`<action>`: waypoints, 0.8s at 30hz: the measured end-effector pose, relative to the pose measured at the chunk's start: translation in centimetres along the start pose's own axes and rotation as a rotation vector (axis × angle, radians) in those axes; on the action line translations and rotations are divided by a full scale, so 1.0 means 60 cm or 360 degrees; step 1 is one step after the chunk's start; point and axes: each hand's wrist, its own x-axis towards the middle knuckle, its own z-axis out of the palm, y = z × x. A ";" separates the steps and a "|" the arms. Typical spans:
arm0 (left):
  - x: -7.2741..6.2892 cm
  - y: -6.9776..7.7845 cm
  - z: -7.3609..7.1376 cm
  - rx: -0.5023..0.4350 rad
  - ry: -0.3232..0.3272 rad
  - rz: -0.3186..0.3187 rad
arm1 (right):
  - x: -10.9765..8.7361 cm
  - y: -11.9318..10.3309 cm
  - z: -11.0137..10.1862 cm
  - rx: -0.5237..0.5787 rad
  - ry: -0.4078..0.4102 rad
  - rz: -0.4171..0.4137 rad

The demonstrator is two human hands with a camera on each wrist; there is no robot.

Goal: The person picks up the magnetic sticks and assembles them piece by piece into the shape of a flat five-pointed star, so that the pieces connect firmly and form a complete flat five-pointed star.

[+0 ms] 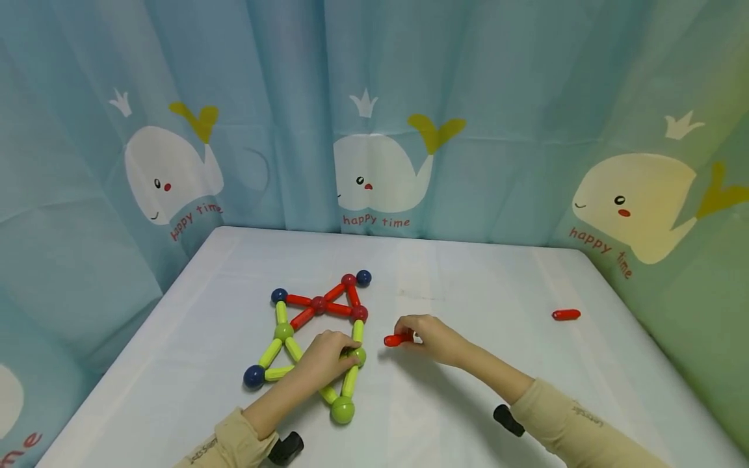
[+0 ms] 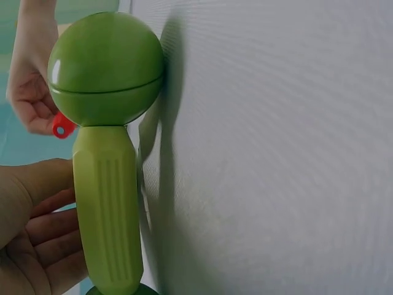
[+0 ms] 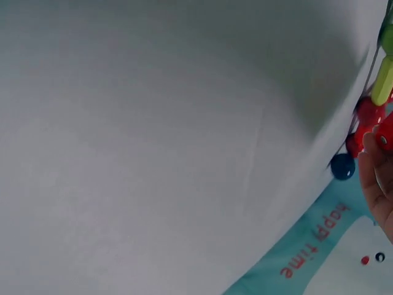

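A flat figure of magnetic building rods and balls lies on the white table. Its far part has red rods; the near part has yellow-green rods. My left hand reaches over the near part, thumb and fingertips gripping a green ball on its right side. Close in the left wrist view are the nearest green ball and a yellow-green rod. Just right of the figure, my right hand pinches a loose red rod above the table, its free end pointing left.
Another red rod lies far to the right on the table. Dark blue balls sit at the figure's corners, one beside the far red ball. A whale-print curtain hangs around the table's back and sides.
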 end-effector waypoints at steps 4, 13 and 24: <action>0.002 -0.001 0.000 -0.0015 -0.0006 -0.0001 | 0.010 -0.010 0.010 0.0022 -0.0050 -0.0010; 0.002 -0.002 0.002 -0.0006 0.0023 0.0023 | 0.020 -0.014 0.017 0.0005 -0.0073 -0.0047; 0.001 -0.005 0.002 0.0025 0.0007 0.0045 | 0.035 -0.025 0.034 -0.0027 -0.0125 -0.0049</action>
